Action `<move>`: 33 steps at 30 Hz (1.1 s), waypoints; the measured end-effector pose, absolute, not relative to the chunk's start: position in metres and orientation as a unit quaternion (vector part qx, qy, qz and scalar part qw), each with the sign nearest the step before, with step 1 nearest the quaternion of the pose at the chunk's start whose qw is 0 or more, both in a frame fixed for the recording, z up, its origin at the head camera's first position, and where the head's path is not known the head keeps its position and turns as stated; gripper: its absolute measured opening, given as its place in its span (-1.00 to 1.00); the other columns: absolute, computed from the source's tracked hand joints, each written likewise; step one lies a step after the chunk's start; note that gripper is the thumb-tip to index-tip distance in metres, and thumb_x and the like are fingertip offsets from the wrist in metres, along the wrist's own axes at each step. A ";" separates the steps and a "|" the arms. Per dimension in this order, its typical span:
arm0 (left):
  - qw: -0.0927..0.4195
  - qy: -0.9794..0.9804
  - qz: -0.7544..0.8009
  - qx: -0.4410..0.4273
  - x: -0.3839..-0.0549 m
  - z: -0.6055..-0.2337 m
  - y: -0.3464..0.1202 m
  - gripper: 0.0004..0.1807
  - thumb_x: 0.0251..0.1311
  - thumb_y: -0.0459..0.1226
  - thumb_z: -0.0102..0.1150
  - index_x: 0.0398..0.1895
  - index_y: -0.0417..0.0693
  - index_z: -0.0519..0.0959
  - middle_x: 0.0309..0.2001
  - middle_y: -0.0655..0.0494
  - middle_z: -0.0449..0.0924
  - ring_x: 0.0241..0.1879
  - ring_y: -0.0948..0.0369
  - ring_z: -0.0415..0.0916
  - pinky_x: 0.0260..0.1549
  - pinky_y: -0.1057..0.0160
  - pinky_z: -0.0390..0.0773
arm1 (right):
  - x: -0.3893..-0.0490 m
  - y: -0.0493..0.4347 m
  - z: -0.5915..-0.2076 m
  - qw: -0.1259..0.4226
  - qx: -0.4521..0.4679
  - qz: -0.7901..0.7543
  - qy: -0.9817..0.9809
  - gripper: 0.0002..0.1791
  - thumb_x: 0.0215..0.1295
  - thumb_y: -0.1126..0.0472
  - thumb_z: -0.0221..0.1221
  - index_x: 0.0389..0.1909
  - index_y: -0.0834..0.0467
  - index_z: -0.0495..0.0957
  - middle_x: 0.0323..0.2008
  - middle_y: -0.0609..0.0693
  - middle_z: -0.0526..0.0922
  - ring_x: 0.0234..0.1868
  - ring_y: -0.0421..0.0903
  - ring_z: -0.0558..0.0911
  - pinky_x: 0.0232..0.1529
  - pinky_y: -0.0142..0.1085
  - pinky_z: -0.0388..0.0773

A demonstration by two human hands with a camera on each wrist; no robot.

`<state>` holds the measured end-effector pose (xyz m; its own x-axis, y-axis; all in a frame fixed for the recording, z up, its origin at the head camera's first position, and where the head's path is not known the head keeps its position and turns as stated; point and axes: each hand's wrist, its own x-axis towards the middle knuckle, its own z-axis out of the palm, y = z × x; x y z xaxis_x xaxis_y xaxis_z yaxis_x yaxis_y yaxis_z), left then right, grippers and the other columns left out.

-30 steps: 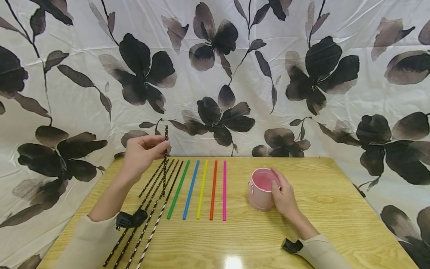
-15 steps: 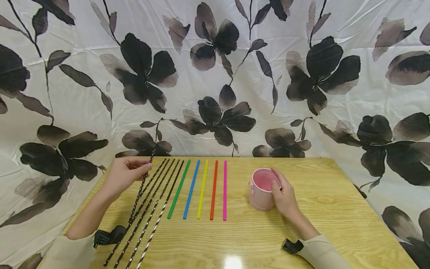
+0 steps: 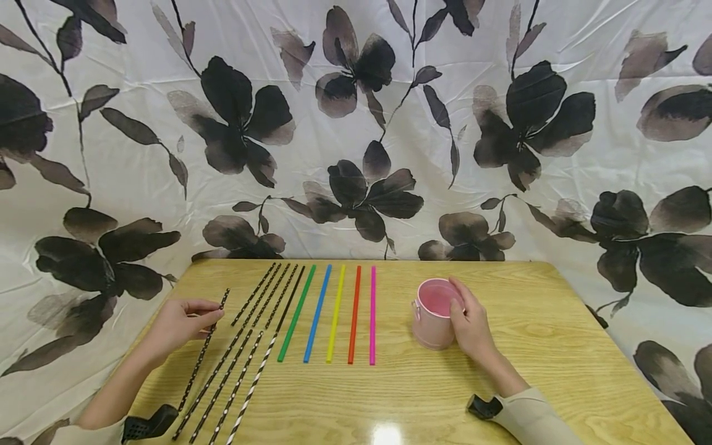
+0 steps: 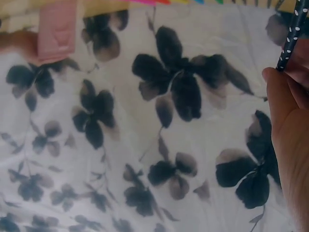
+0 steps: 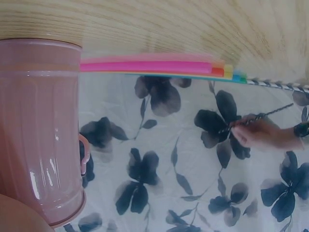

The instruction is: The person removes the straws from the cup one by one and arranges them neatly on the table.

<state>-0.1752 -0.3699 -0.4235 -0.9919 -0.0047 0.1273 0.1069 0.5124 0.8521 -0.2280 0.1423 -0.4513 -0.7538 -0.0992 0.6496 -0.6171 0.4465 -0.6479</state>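
At the table's left side my left hand [image 3: 180, 327] pinches a black straw with white dots [image 3: 196, 368] between thumb and fingers. The straw slants, its far end sticking up past the fingertips and its near end low by the table. In the left wrist view that dotted straw [image 4: 293, 29] rises from between the thumb and fingers. My right hand [image 3: 471, 321] holds a small pink bucket [image 3: 431, 330] by its right side, with the thumb at the rim. The bucket stands upright on the table. Its ribbed wall [image 5: 41, 125] and a small side handle [image 5: 85, 153] show in the right wrist view.
Right of the held straw lie several black patterned straws [image 3: 222, 383], slanting in two rows, with a black-and-white striped one [image 3: 253, 388]. Beside them are green [image 3: 296, 314], blue [image 3: 317, 314], yellow [image 3: 336, 314], red [image 3: 354, 314] and pink [image 3: 372, 315] straws. A flowered cloth [image 3: 445, 154] hangs behind the table.
My left hand has moved left and down toward the near left of the table, carrying the dotted straw, which has tilted from upright to slanted. The right hand and bucket have stayed put.
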 end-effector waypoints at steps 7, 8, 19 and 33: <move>0.035 -0.887 -0.461 0.007 -0.172 -0.444 -0.386 -0.46 0.05 -0.09 0.19 -0.06 -0.40 0.47 -0.25 -0.17 0.55 -0.36 0.07 0.54 -0.48 0.23 0.56 | -0.228 0.142 -0.450 0.271 0.222 0.477 -0.806 -0.56 0.23 0.43 -0.11 0.16 0.36 0.24 0.03 0.31 0.39 0.01 0.19 0.41 -0.06 0.05 0.36; 0.032 -0.888 -0.459 0.010 -0.172 -0.446 -0.387 -0.47 0.05 -0.10 0.19 -0.06 -0.39 0.47 -0.25 -0.16 0.56 -0.36 0.08 0.54 -0.49 0.23 0.56 | -0.228 0.142 -0.450 0.271 0.222 0.476 -0.807 -0.56 0.23 0.43 -0.11 0.16 0.36 0.24 0.03 0.31 0.39 0.02 0.19 0.41 -0.06 0.05 0.35; 0.019 -0.891 -0.453 0.034 -0.169 -0.470 -0.389 -0.62 -0.01 -0.22 0.25 -0.19 -0.36 0.54 -0.38 -0.10 0.58 -0.53 0.15 0.52 -0.59 0.24 0.55 | -0.255 0.154 -0.480 0.274 0.219 0.467 -0.812 -0.55 0.26 0.35 -0.08 0.19 0.24 0.25 0.08 0.15 0.40 0.05 0.06 0.40 -0.03 0.00 0.36; 0.021 -0.923 -0.382 0.036 -0.172 -0.485 -0.392 -0.67 -0.10 -0.19 0.31 -0.28 -0.24 0.60 -0.48 0.07 0.60 -0.64 0.20 0.47 -0.69 0.29 0.48 | -0.228 0.141 -0.452 0.269 0.224 0.469 -0.811 -0.56 0.23 0.43 -0.14 0.16 0.39 0.22 0.04 0.31 0.38 0.01 0.20 0.41 -0.09 0.08 0.37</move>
<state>-0.1720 -0.3917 -0.4855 -0.9965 -0.0822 0.0116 -0.0499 0.7050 0.7074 -0.2280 0.1410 -0.4523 -0.7550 -0.1118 0.6462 -0.6157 0.4602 -0.6397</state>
